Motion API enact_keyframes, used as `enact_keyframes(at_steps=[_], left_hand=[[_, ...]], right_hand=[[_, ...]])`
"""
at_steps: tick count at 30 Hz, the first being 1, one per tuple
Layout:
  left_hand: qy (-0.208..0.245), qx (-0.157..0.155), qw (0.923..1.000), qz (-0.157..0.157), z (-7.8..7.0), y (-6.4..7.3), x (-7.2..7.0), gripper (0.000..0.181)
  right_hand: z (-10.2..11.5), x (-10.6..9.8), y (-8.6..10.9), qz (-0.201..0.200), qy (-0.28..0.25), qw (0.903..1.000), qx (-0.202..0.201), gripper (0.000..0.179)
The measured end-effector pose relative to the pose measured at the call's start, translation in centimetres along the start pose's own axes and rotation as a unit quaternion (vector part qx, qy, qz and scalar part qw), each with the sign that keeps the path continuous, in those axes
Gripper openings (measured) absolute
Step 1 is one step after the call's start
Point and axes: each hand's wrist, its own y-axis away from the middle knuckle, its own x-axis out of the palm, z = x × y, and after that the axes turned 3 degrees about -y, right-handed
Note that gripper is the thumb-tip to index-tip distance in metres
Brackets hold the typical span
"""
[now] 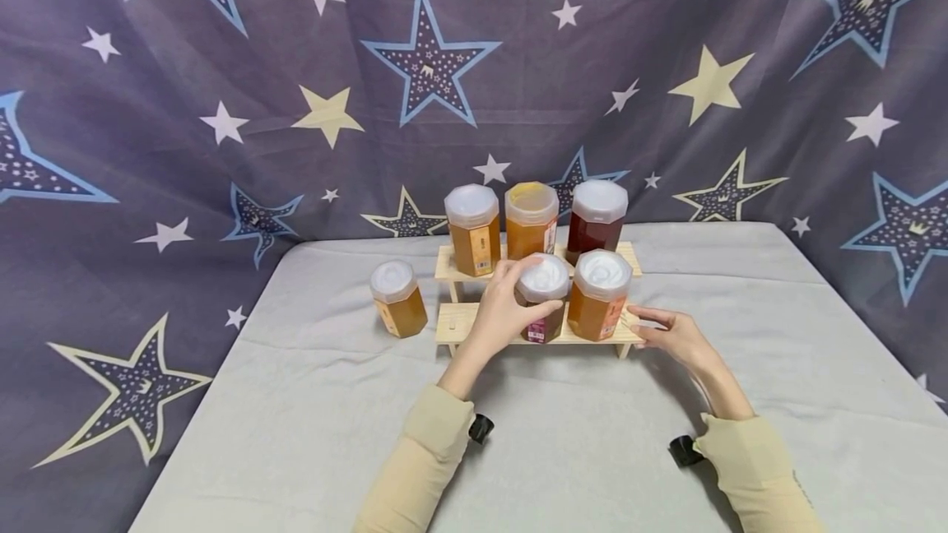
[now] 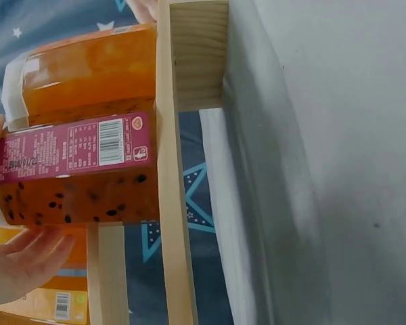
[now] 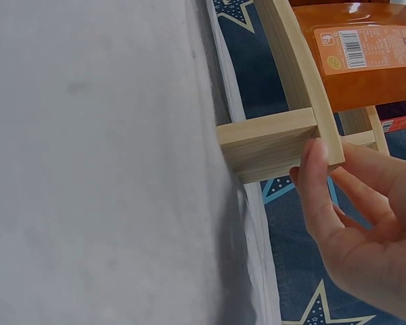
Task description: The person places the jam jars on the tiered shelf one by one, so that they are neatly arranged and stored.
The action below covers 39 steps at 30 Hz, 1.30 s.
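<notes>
My left hand [image 1: 511, 307] grips a jar with a white lid and a purple label [image 1: 539, 315], thumb and fingers on either side near the top. In the left wrist view this jar [image 2: 81, 193] shows dark seeds in an orange-brown filling and sits upright on the lower step of a wooden rack [image 2: 172, 203]. Beside it stands an orange jar [image 1: 594, 307] with an orange label. My right hand [image 1: 677, 340] pinches the right end of that lower step [image 3: 325, 145] between thumb and fingers.
On the upper step stand an amber jar [image 1: 472, 241], an orange jar with a yellowish lid [image 1: 529, 229] and a dark red jar [image 1: 595, 229]. Another amber jar [image 1: 400, 311] stands on the grey cloth [image 1: 311, 401], left of the rack. Behind hangs a star-patterned curtain [image 1: 518, 48].
</notes>
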Motion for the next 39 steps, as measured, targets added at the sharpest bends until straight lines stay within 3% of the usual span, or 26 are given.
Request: enact_keyframes(at_steps=[10,18,26,32,39], left_hand=[[-0.014,0.021,0.9997,0.005,0.0,0.7,-0.8,0.055],[-0.005,0.055,0.9982,-0.025,0.4,1.3,-1.6,0.043],[0.003,0.048,0.9980,-0.040,1.2,2.0,-2.8,0.036],[-0.018,0.061,0.9963,-0.057,2.1,2.4,-3.9,0.038],[-0.029,0.036,0.9970,-0.062,3.0,2.8,-5.3,0.040]], right_hand=[[-0.3,0.0,-0.1,0.005,-0.029,0.9995,-0.010,0.045],[-0.3,0.1,-0.1,0.008,-0.033,0.9994,-0.010,0.046],[-0.4,0.0,-0.1,0.007,-0.032,0.9994,-0.012,0.046],[-0.3,0.1,-0.1,0.005,-0.028,0.9996,-0.007,0.045],[-0.2,0.0,-0.1,0.004,-0.019,0.9998,-0.005,0.045]])
